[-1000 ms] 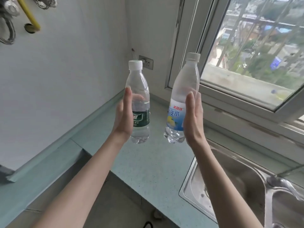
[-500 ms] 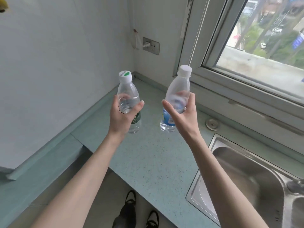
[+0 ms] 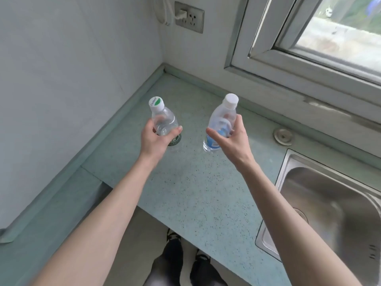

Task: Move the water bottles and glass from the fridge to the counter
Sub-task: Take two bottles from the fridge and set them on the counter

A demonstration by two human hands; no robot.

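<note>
1. Presently both arms reach forward over the counter point(image 3: 195, 182), a speckled pale-green top; the sink point(image 3: 329, 203) is taken as landmark for all positions below.
2. Left hand point(image 3: 154, 141): fingers and thumb curled round the green-label bottle point(image 3: 165, 122), clamped on its mid-body. White cap with a green mark, bottle near upright. It is the bottle farther from the sink, toward the side wall.
3. Right hand point(image 3: 231, 139): thumb on one side and fingers wrapped on the other, clamped on the blue-label bottle point(image 3: 220, 124). White cap, bottle leaning slightly with the cap away from the person. It is the bottle nearer the sink, off the sink's far left corner.
4. Both bottle bases sit low at the counter surface; cannot tell whether they touch it or are just above. The two bottles are apart, with bare counter between them.
5. Round metal cover point(image 3: 282, 136) is set in the counter just behind the sink's far left corner, beside the right hand.
6. Wall socket point(image 3: 189, 16) with a white plug inserted is on the back wall, well beyond the sink; window frame point(image 3: 288, 65) is above the sink's far side.
7. Dark shoes point(image 3: 189, 263) are visible on the floor below the counter edge, left of the sink.
</note>
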